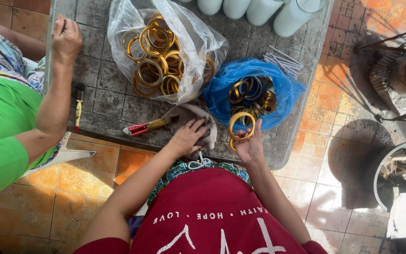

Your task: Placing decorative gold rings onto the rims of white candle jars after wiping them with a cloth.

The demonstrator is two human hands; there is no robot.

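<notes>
Our right hand [249, 146] is grasping a gold ring [241, 126] near the blue bag [240, 77], while our released left hand [187, 136] presses flat on a cloth [184, 113] on the counter [104, 99].

I see a grey, stained worktable [104, 101] over an orange-and-tan tiled floor [327, 155]. Hard sunlight hits the floor right of the table and throws sharp shadows. A dark metal stand [391, 44] and a round white tub [382, 176] sit far right.
</notes>
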